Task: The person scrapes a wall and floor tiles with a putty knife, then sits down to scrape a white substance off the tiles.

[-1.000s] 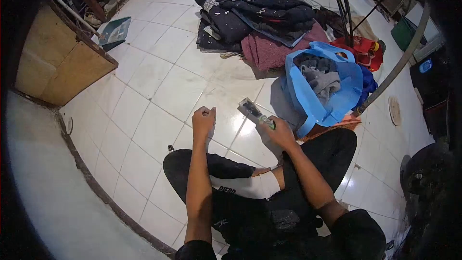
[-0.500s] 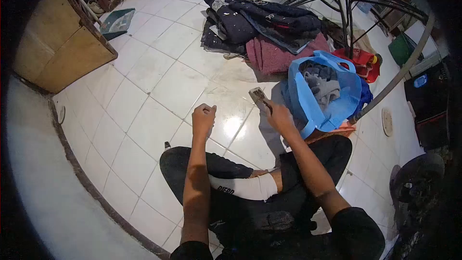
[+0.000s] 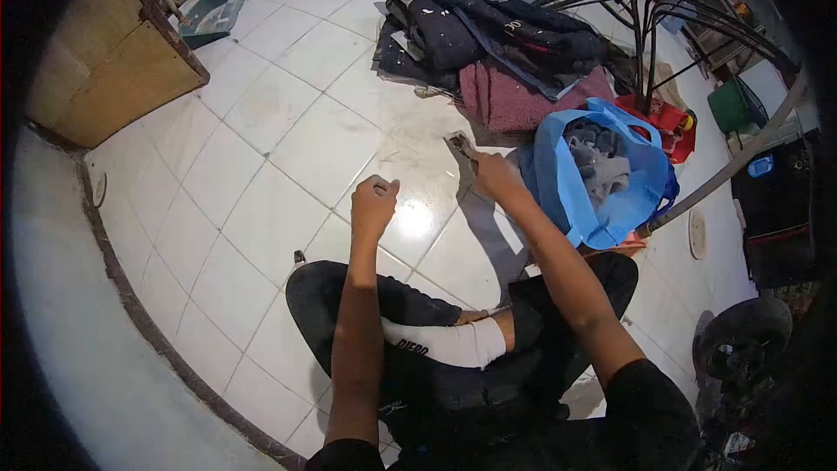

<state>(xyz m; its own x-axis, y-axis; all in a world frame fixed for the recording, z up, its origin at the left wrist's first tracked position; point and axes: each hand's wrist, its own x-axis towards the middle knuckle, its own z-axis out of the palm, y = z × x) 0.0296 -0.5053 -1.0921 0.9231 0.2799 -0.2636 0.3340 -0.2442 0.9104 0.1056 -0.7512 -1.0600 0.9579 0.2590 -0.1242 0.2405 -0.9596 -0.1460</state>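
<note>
My right hand (image 3: 498,177) is closed around the handle of a flat tool like a scraper (image 3: 460,150), held over the tiles just left of the blue bag. The tool's wide end points up and to the left. My left hand (image 3: 374,203) is curled closed above the white tiled floor (image 3: 297,146); whatever its fingers hold, if anything, is hidden. A brownish smear (image 3: 410,144) marks the tiles beyond both hands. Beneath my arms are my crossed legs in black trousers, with a white sock (image 3: 445,343).
A blue bag (image 3: 557,176) with grey cloth stands at the right, beside dark folded clothes (image 3: 514,30) and a maroon towel (image 3: 506,100). Black metal legs (image 3: 645,26) rise behind. A dustpan (image 3: 214,19) and wooden cabinet (image 3: 122,87) are at upper left; a wheel (image 3: 741,340) is lower right.
My right hand has moved up and slightly left with the tool, away from my body. My left hand has shifted a little and turned. The view has tilted slightly.
</note>
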